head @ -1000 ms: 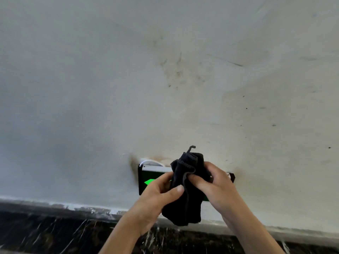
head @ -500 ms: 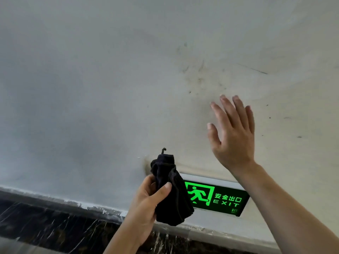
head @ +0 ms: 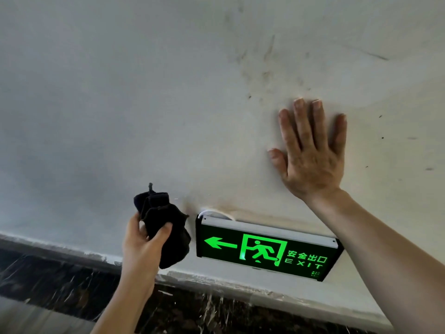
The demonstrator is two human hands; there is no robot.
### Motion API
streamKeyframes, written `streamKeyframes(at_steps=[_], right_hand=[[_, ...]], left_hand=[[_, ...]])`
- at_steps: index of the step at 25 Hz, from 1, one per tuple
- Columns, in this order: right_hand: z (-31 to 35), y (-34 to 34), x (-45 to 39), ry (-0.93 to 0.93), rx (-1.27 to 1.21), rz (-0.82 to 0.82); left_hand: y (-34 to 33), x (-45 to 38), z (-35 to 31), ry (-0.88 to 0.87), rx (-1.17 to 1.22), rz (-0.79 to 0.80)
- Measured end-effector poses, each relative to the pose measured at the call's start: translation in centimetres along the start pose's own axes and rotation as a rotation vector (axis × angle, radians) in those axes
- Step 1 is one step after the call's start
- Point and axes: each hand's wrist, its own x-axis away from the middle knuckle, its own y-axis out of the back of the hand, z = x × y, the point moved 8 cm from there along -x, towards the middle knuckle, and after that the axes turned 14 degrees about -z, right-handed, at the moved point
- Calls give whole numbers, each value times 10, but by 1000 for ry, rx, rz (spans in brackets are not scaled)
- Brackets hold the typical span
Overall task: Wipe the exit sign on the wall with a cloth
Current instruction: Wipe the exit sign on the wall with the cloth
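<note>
A lit green exit sign with a left arrow, a running figure and the word EXIT is fixed low on the white wall. My left hand grips a bunched black cloth just left of the sign, apart from its face. My right hand lies flat on the wall above the sign's right half, fingers spread and holding nothing. My right forearm crosses in front of the sign's right end.
The white wall carries scuff marks and small dark specks above the sign. A white cable loops out behind the sign's top left corner. A dark marbled skirting band runs along the bottom of the wall.
My right hand let go of the cloth, rose and now presses flat on the wall. My left hand carried the cloth to the left, uncovering the whole sign.
</note>
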Motion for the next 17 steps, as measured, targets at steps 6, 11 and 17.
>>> streamKeyframes(at_steps=[6,11,17], right_hand=[[0,1,0,3,3,-73],[2,1,1,22,25,-108],[2,2,-3,16,36,-102]], left_hand=[[-30,-16,6,-385,-411,-110],[-54,-10,38,-450,-479,-44],[-50,-6,74,-357,-470,-23]])
